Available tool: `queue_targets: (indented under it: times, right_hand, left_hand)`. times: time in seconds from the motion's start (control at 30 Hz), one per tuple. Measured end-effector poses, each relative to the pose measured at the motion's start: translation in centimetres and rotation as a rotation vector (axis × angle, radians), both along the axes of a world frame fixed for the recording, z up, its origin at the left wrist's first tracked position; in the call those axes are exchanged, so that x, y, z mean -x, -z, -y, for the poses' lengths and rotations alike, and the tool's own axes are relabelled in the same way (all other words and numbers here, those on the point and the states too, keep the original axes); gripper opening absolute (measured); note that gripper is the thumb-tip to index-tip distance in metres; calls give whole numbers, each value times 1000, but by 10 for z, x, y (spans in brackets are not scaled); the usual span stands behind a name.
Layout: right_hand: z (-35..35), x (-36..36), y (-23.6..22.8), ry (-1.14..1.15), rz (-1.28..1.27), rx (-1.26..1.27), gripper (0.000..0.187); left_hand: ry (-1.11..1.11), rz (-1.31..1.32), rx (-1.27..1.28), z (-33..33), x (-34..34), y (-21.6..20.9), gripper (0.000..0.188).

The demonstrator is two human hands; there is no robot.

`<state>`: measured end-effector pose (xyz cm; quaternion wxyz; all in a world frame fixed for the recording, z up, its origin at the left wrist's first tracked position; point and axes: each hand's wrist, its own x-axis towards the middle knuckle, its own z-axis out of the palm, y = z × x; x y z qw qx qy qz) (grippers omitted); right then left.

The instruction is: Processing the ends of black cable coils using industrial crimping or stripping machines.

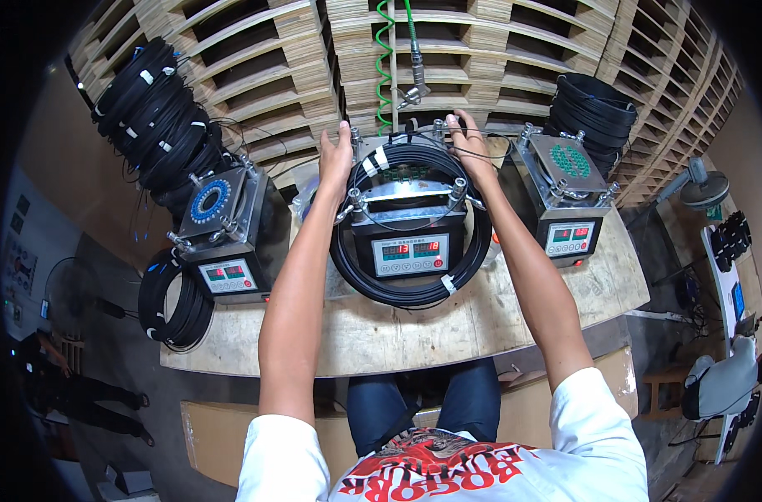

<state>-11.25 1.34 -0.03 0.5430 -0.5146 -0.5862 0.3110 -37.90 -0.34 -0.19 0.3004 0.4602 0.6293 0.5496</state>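
Observation:
A large coil of black cable (479, 251) hangs around the front of the middle machine (410, 234), bound with white ties and standing on edge against its metal corner posts. My left hand (336, 157) is beside the machine's far left corner, thumb and fingers apart. On the opposite side, my right hand (474, 153) reaches to the far right corner post with its fingers spread; a thin black cable end passes next to it. Neither hand visibly grips anything, though parts of the fingers are turned away. The machine's front panel shows lit red digits.
Similar machines stand at left (222, 226) and right (565, 197) on the wooden table (381, 339). Black cable coils are stacked at back left (151, 117), back right (592, 113) and front left (176, 305). A green spiral air hose (384, 67) hangs before wooden pallets (498, 50).

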Motion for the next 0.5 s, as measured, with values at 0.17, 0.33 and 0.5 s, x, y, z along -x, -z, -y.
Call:
queue_targets:
  times: [0.17,0.33,0.5]
  right_hand:
    - [-4,-1,9,36,209,-121,53]
    - [-12,-6,13,-69,188,-94,46]
    - [-24,-15,26,-149,109,-93,40]
  left_hand:
    - [110,68,85,1,-2,1,90]
    - [77,-2,85,-7,0,7,89]
    - [12,-135,27,-1,-9,2,89]
